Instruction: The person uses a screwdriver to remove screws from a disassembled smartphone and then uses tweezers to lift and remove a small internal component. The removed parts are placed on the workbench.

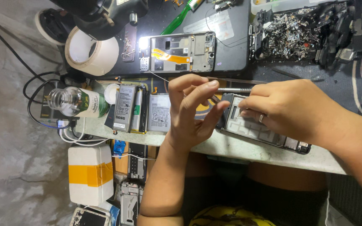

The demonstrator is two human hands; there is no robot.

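Head view: bench with phone parts
Left hand (191, 111): fingers curled, pinching a screwdriver (234, 89)
Right hand (292, 109): fingers closed on the phone frame (254, 127), near bench edge
Left of hands: batteries (137, 109), bottle (76, 101)

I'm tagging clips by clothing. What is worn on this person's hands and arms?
Both forearms are bare, with no sleeves in view. The left hand wears no glove or ring that I can see. The right hand has no glove, only a thin silver ring on one finger.
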